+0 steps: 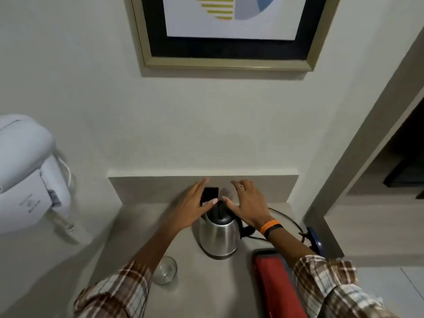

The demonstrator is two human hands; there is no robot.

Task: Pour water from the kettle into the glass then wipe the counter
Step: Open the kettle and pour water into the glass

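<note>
while both open hands (pixel 220 203) flank the kettle (pixel 219 235), glass (pixel 165 270) nearby

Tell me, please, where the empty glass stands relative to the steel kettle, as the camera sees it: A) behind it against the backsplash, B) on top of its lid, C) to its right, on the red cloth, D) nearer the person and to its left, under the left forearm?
D: the glass sits on the counter in front of and left of the kettle, beside the left forearm.

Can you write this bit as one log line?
left hand: open by kettle lid | right hand: open above kettle | glass: looks empty
</note>
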